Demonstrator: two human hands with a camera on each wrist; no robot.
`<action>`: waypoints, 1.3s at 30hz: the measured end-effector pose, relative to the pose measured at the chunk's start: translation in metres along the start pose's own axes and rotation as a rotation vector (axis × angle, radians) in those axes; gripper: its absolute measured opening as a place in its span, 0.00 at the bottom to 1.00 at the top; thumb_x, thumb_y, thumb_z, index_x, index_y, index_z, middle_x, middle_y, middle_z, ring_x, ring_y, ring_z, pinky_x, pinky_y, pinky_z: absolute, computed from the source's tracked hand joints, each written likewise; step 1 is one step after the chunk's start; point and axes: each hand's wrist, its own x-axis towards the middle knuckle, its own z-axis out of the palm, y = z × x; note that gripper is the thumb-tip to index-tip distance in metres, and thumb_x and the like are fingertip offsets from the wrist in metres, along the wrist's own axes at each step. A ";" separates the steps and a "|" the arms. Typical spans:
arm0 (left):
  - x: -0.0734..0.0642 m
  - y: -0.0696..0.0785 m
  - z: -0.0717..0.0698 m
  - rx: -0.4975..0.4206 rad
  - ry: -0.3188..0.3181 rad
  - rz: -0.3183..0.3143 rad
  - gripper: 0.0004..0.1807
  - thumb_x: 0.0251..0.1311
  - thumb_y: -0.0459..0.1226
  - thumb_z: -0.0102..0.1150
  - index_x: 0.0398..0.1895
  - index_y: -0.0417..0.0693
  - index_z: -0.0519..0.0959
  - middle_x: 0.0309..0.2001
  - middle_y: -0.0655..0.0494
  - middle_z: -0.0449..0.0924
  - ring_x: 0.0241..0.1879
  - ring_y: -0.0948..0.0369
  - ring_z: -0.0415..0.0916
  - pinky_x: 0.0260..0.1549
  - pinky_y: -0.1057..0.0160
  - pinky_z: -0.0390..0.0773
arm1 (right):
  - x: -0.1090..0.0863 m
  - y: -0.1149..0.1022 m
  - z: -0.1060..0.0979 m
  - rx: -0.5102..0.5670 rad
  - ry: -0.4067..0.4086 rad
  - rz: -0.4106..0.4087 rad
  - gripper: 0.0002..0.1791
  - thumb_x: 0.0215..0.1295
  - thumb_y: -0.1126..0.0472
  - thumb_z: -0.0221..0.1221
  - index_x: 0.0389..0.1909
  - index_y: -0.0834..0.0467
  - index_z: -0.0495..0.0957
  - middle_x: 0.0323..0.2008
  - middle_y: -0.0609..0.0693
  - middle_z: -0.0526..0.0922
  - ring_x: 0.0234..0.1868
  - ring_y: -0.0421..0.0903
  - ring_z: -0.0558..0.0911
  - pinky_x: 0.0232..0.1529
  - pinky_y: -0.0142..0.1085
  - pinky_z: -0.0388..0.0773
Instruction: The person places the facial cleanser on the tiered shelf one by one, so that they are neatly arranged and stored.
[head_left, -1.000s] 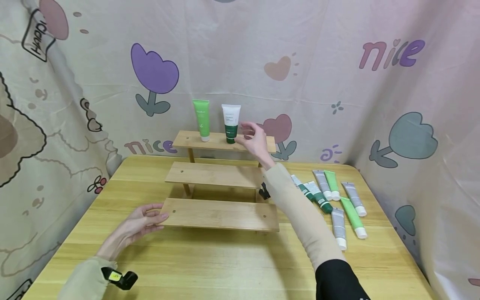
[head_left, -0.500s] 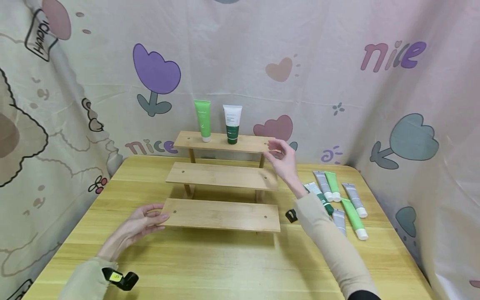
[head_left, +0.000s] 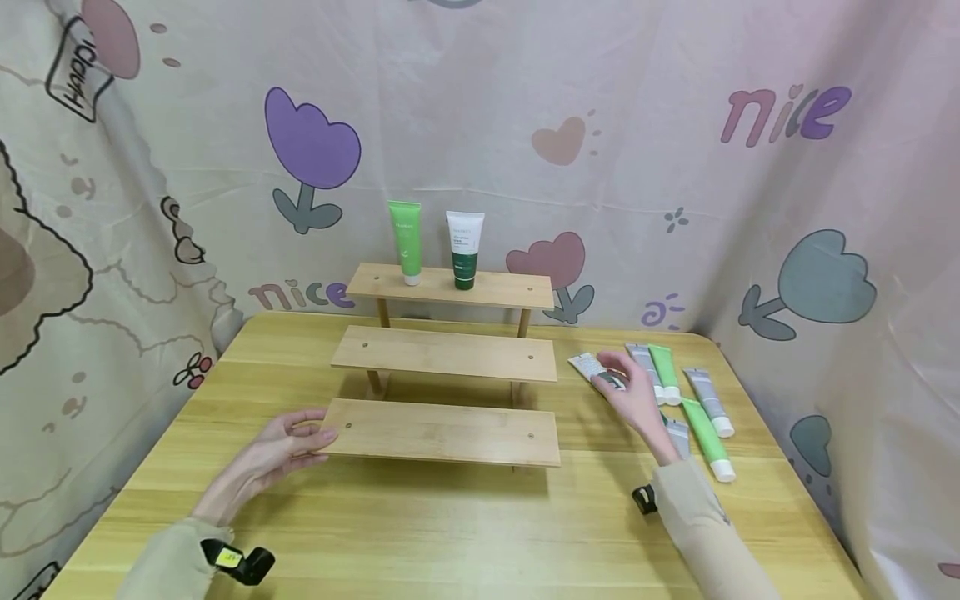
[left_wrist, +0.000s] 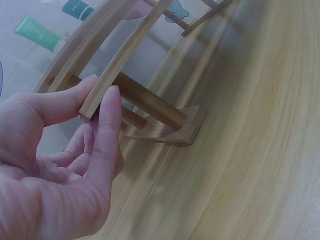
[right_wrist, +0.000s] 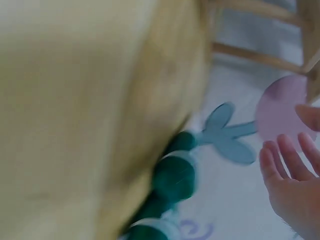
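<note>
A three-tier wooden display rack stands on the table. My left hand pinches the left end of its lowest board, thumb above and fingers beneath. On the top tier stand a light green squeeze tube and a white squeeze tube with a dark green lower part, both upright. To the right of the rack, my right hand hovers over another white and green tube, partly covering it. In the right wrist view, the fingers are spread, apart from the green-capped tubes.
Several tubes lie on the table at the right: grey ones and light green ones. A printed curtain hangs behind the wooden table and along its sides.
My right hand has moved away from the white and green tube on the top tier, down and right to the lying tubes. That tube stays standing. The left hand has kept its place.
</note>
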 end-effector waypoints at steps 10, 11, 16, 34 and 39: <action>0.001 0.001 -0.001 0.019 -0.008 -0.010 0.45 0.73 0.38 0.56 0.76 0.24 0.40 0.51 0.59 0.75 0.48 0.67 0.79 0.53 0.66 0.86 | -0.019 0.034 -0.012 -0.152 -0.095 0.066 0.28 0.62 0.70 0.65 0.63 0.70 0.71 0.63 0.73 0.74 0.65 0.71 0.73 0.70 0.62 0.71; 0.000 0.001 -0.001 0.018 -0.008 -0.010 0.45 0.73 0.37 0.56 0.76 0.24 0.40 0.51 0.59 0.75 0.48 0.67 0.79 0.53 0.66 0.86 | -0.019 0.035 -0.012 -0.166 -0.102 0.066 0.29 0.62 0.69 0.65 0.64 0.70 0.71 0.63 0.73 0.74 0.65 0.71 0.73 0.69 0.63 0.71; 0.001 0.001 0.000 0.027 0.006 -0.013 0.45 0.72 0.37 0.57 0.76 0.24 0.40 0.51 0.58 0.74 0.47 0.67 0.80 0.52 0.67 0.86 | -0.020 0.037 -0.013 -0.252 -0.134 0.046 0.30 0.63 0.65 0.66 0.65 0.68 0.71 0.63 0.72 0.75 0.63 0.70 0.75 0.66 0.64 0.72; 0.000 0.001 0.001 0.032 0.015 -0.013 0.44 0.72 0.37 0.57 0.76 0.24 0.41 0.50 0.58 0.74 0.46 0.67 0.80 0.53 0.65 0.87 | -0.020 0.039 -0.015 -0.382 -0.239 0.067 0.34 0.67 0.60 0.63 0.70 0.69 0.65 0.67 0.72 0.70 0.66 0.71 0.71 0.69 0.65 0.69; 0.000 0.001 0.000 0.027 0.011 -0.015 0.45 0.72 0.37 0.57 0.76 0.24 0.40 0.51 0.58 0.74 0.46 0.67 0.80 0.52 0.66 0.87 | -0.022 0.040 -0.016 -0.394 -0.248 0.069 0.33 0.67 0.60 0.62 0.70 0.68 0.66 0.67 0.72 0.70 0.67 0.72 0.70 0.70 0.66 0.68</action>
